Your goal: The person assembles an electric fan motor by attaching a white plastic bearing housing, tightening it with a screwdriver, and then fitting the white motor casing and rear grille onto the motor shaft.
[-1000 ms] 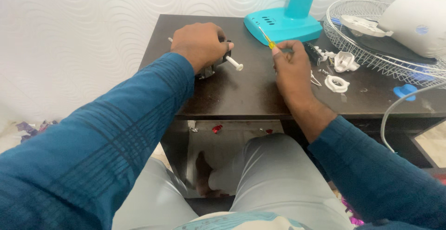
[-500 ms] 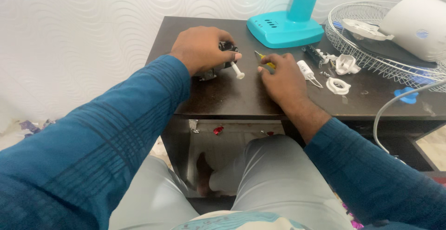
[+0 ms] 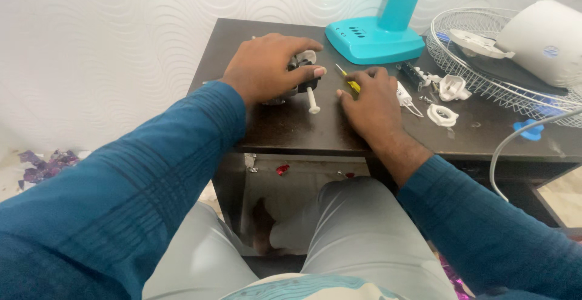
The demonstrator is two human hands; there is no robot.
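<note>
My left hand [image 3: 270, 66] grips a small fan motor [image 3: 298, 76] on the dark table [image 3: 315, 127], with its white shaft [image 3: 312, 101] sticking out toward me. My right hand [image 3: 371, 99] lies low on the table just right of the motor, fingers closed around a yellow-handled screwdriver [image 3: 350, 82] whose tip points up and left toward the motor. Most of the motor is hidden under my left hand.
A turquoise fan base [image 3: 374, 38] with its upright pole stands at the back. A wire fan guard [image 3: 485, 63] and a white housing [image 3: 545, 33] lie at the right, with white plastic parts [image 3: 441, 114], a blue piece [image 3: 528, 130] and a white cable [image 3: 515, 148].
My right hand has come down and left from beside the fan base, bringing the screwdriver close to the motor. My left hand turned the motor so its shaft points more toward me.
</note>
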